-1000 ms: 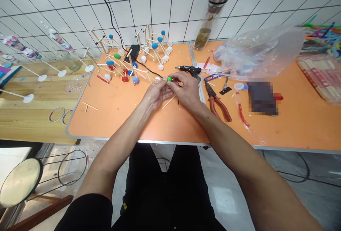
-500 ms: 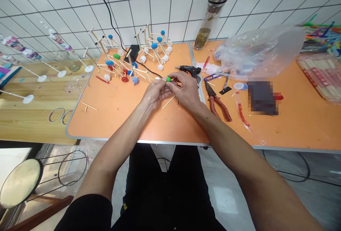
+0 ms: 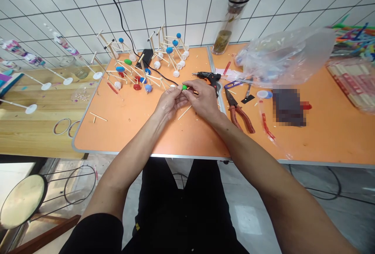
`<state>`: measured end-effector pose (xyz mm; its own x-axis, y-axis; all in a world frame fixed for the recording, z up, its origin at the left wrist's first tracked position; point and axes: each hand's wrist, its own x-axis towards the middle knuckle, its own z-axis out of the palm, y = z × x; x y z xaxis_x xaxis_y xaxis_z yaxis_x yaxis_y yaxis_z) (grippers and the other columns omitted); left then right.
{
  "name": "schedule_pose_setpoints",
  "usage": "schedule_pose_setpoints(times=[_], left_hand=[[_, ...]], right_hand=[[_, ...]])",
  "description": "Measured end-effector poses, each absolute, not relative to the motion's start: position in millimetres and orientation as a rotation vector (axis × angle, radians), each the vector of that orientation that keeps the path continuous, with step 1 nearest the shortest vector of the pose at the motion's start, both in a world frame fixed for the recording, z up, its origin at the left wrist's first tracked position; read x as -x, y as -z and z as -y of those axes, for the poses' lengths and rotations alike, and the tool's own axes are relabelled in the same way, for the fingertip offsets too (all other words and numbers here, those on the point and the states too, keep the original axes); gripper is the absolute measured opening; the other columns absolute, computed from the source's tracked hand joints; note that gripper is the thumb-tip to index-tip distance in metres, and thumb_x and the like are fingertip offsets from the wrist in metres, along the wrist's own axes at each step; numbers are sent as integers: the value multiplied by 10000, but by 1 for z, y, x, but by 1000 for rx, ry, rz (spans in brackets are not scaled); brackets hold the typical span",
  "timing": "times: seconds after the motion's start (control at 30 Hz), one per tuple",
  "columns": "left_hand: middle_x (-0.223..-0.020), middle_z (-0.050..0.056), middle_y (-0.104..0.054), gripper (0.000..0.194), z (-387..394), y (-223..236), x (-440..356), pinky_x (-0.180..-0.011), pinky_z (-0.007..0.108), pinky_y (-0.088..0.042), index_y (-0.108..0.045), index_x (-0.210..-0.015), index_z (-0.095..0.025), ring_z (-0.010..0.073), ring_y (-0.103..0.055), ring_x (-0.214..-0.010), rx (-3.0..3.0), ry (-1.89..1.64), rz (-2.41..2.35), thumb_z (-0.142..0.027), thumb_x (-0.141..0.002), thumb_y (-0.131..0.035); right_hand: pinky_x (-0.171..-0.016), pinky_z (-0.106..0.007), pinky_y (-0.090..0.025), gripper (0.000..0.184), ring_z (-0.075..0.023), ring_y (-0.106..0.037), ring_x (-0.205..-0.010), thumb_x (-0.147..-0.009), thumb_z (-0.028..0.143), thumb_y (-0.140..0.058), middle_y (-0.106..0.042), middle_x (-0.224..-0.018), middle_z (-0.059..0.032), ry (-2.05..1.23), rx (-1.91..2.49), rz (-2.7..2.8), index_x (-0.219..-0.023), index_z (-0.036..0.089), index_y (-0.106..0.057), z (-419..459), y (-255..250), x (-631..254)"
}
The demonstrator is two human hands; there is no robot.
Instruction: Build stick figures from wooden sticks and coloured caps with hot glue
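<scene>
Between my two hands, at fingertip height over the orange table [image 3: 131, 137], is a small green cap [image 3: 184, 87]. My left hand [image 3: 172, 102] pinches it from the left, palm partly turned up. From the right, my right hand [image 3: 202, 97] closes its thumb and fingers on the same piece. Below the hands lies a thin wooden stick [image 3: 184, 112]. Beyond them stand several small stick models [image 3: 146, 76] with blue, red, green and white round pieces. A black glue gun [image 3: 208, 76] rests just behind my right hand.
Red-handled pliers [image 3: 238, 113] lie right of my right arm. A glass tea bottle [image 3: 231, 20] stands against the tiled wall. Farther right are a clear plastic bag [image 3: 287, 57], a blurred-out dark item [image 3: 288, 106] and bundled sticks [image 3: 353, 84]. Loose sticks [image 3: 99, 117] lie at left.
Both hands keep their grip on the green cap, which has shifted only very slightly. Nothing else on the table has visibly moved.
</scene>
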<state>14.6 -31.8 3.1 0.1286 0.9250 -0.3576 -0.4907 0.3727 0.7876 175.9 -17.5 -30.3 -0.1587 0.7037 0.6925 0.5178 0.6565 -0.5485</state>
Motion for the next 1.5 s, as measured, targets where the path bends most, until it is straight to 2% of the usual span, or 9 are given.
schedule_pose_setpoints(times=[0.13, 0.37, 0.5, 0.6, 0.7, 0.93, 1.1, 1.3, 1.5], left_hand=[[-988, 68, -933, 246, 31, -1, -15, -967, 250, -673, -812, -994, -177, 121, -853, -796, -556, -1102, -920, -321, -1187, -761], [-961, 58, -926, 218, 29, 1, -14, -922, 233, -674, -790, -1001, -179, 128, -870, -813, -559, -1110, -907, -306, -1177, -770], [-954, 54, -925, 212, 29, 2, -14, -899, 209, -668, -794, -1008, -179, 111, -858, -792, -568, -1122, -900, -302, -1179, -763], [-954, 50, -926, 204, 28, 2, -14, -917, 206, -666, -802, -998, -181, 101, -848, -779, -576, -1136, -933, -276, -1173, -760], [-981, 65, -934, 203, 28, 2, -14, -938, 223, -675, -823, -1022, -180, 119, -867, -819, -584, -1115, -936, -320, -1165, -785], [-1002, 67, -940, 224, 30, 1, -15, -909, 197, -657, -822, -989, -176, 94, -842, -778, -607, -1125, -927, -299, -1170, -777], [-1024, 73, -944, 221, 30, 2, -15, -916, 210, -677, -830, -1020, -182, 115, -865, -826, -617, -1103, -894, -373, -1126, -862], [-993, 69, -938, 237, 31, -1, -14, -939, 213, -675, -831, -993, -171, 109, -859, -824, -612, -1092, -881, -316, -1174, -784], [-1007, 70, -937, 217, 33, -5, -15, -991, 249, -680, -840, -991, -177, 118, -852, -809, -559, -1066, -917, -329, -1146, -829]], right_hand=[[-968, -460, -638, 193, -306, -804, -1027, -1046, 249, -727, -890, -1164, -86, -231, 1006, 1791, -1180, 247, -867, 18, 29, -176], [-955, -449, -630, 217, -305, -808, -1036, -1046, 253, -738, -893, -1159, -87, -235, 976, 1814, -1217, 243, -871, 18, 29, -176], [-963, -453, -632, 177, -301, -803, -1017, -1041, 260, -738, -889, -1154, -89, -239, 1004, 1794, -1163, 243, -865, 18, 28, -176], [-988, -466, -638, 207, -312, -804, -1048, -1027, 272, -758, -891, -1179, -90, -259, 993, 1816, -1202, 249, -866, 19, 28, -176], [-1012, -475, -635, 221, -318, -806, -1079, -1031, 253, -737, -892, -1189, -93, -265, 1007, 1805, -1210, 251, -867, 19, 27, -176], [-959, -451, -622, 177, -304, -806, -1036, -1049, 260, -744, -889, -1161, -91, -254, 967, 1799, -1180, 240, -860, 20, 26, -176], [-957, -445, -613, 164, -293, -799, -1011, -1038, 229, -735, -878, -1132, -83, -237, 1008, 1779, -1154, 240, -850, 19, 27, -177], [-1001, -467, -639, 257, -317, -804, -1096, -1039, 296, -729, -891, -1229, -100, -291, 979, 1823, -1254, 241, -858, 17, 26, -179], [-1005, -471, -640, 197, -311, -790, -1047, -1016, 269, -739, -883, -1176, -96, -290, 1063, 1809, -1171, 247, -858, 19, 25, -179]])
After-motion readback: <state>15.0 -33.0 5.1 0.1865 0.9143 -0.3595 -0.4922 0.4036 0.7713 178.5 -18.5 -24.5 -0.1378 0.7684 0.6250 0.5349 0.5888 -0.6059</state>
